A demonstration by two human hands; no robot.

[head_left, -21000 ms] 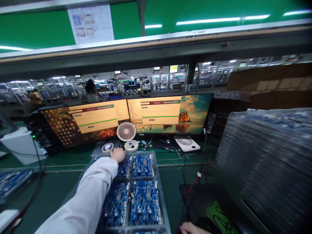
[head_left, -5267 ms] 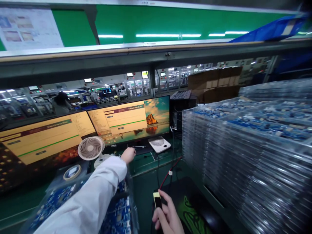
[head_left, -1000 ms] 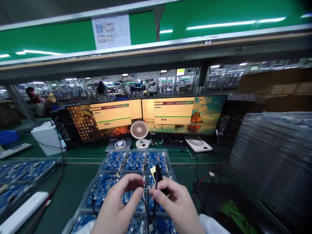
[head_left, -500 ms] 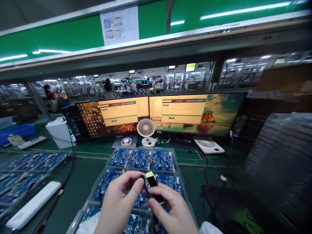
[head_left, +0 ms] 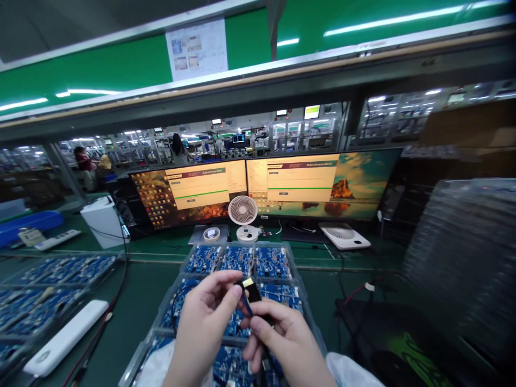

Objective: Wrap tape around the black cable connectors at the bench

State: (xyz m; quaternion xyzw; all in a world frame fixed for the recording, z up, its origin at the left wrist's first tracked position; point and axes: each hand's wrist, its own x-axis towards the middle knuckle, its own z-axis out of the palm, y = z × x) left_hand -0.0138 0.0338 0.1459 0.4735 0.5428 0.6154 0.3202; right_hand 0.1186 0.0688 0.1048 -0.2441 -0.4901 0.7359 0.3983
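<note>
Above a clear plastic tray (head_left: pixel 308 312) of blue circuit boards (head_left: pixel 272 263), both my hands meet close together. My left hand (head_left: pixel 209 312) is closed, thumb and fingers pinching the upper end of a thin dark cable (head_left: pixel 246 302). The cable slants down into my right hand (head_left: pixel 282 336), which is closed around it and a small black block with a pale yellow end (head_left: pixel 253 292). The fingers cover the block's lower part, so its kind is unclear. I cannot tell whether the cable joins the block.
Two monitors (head_left: pixel 363 185) stand behind a small white fan (head_left: pixel 243 210). Another board tray (head_left: pixel 48 290) and a white bar-shaped device (head_left: pixel 66 337) lie on the left. Stacked clear trays (head_left: pixel 463 258) and a black pad (head_left: pixel 379 333) are on the right. Two people are in the background.
The block has tilted and sunk slightly, showing less of its yellow end. My hands stay together around the cable, and some right fingers have spread below. The view has shifted slightly.
</note>
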